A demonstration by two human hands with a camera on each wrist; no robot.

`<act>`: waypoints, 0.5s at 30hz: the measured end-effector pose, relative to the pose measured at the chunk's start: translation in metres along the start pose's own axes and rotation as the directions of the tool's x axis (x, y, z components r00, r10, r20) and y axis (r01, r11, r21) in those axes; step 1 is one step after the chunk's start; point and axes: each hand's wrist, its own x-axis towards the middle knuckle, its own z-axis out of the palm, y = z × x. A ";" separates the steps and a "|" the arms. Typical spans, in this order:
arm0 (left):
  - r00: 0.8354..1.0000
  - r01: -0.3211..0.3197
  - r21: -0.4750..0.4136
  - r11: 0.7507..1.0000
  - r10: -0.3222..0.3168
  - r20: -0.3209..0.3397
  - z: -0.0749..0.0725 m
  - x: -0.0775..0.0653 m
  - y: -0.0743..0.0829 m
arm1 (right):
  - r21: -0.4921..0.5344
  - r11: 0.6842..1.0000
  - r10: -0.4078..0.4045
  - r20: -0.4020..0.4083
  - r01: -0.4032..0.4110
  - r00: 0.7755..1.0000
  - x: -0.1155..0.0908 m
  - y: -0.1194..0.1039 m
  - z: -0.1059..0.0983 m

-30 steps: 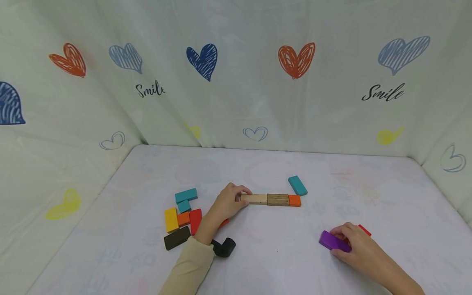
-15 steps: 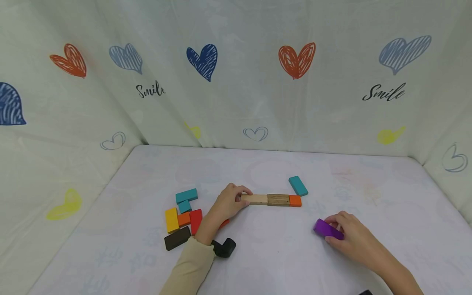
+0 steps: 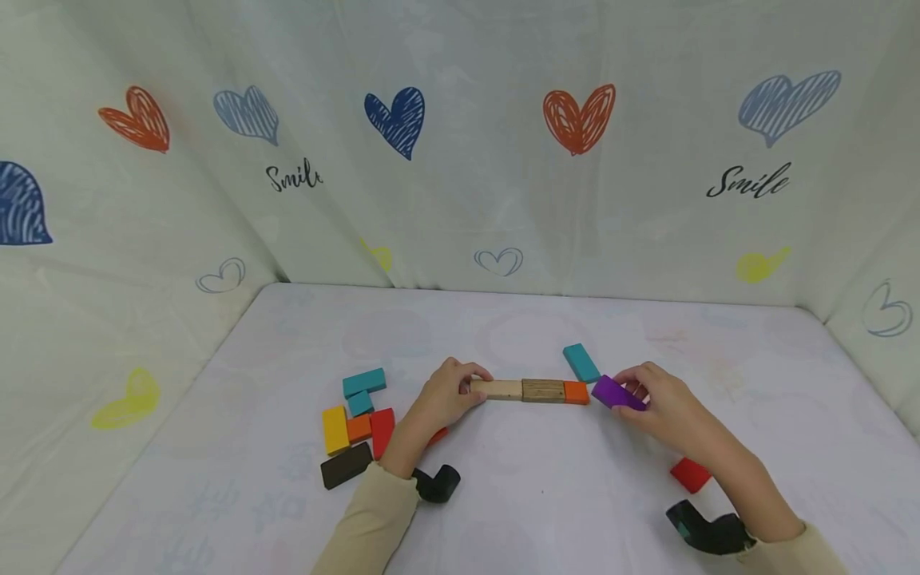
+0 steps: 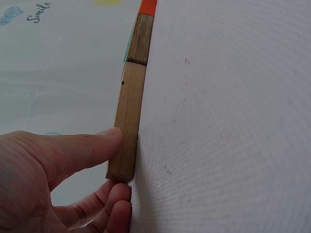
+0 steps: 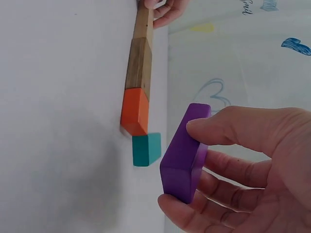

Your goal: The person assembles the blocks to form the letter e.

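A straight row lies mid-table: a light wooden block (image 3: 503,389), a darker striped wooden block (image 3: 542,390) and a short orange block (image 3: 576,392), end to end. At the row's left end my left hand (image 3: 441,395) holds the light block, its thumb (image 4: 109,141) on the wood and the other fingers curled by the end face. My right hand (image 3: 668,406) grips a purple block (image 5: 182,150) between thumb and fingers, tilted, just right of the orange end. Behind that end a teal block (image 3: 580,362) lies at a slant.
Left of the left forearm sits a cluster: two teal blocks, a yellow block (image 3: 335,430), an orange block (image 3: 358,429), a red block (image 3: 382,431) and a dark block (image 3: 346,465). Another red block (image 3: 691,475) lies by the right forearm. Cloth with printed hearts hangs behind the table.
My right hand has carried the purple block leftward and away from me, up to the row's orange end, uncovering a red block behind it. My left hand stays in place.
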 end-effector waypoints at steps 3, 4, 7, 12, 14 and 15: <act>1.000 -0.009 -0.002 1.000 0.009 -0.003 0.000 0.000 0.000 | 0.009 1.000 -0.015 -0.008 0.015 1.000 0.010 -0.003 -0.002; 1.000 -0.012 -0.002 1.000 0.012 -0.003 0.000 0.000 0.000 | 0.013 1.000 -0.020 -0.010 0.020 1.000 0.013 -0.004 -0.003; 1.000 -0.015 0.000 1.000 0.015 -0.006 0.000 -0.001 0.000 | 0.025 0.999 -0.020 -0.011 0.020 1.000 0.022 -0.006 -0.006; 1.000 -0.008 0.003 1.000 0.008 -0.002 0.000 0.000 0.000 | 0.026 1.000 -0.002 -0.010 0.002 1.000 0.036 -0.011 -0.009; 1.000 -0.007 0.006 1.000 0.007 0.000 0.000 0.000 0.001 | 0.028 1.000 0.007 -0.006 -0.007 1.000 0.042 -0.013 -0.010; 1.000 -0.007 0.007 1.000 0.007 0.001 0.000 0.000 0.000 | 0.030 0.999 0.011 -0.004 -0.011 1.000 0.044 -0.014 -0.011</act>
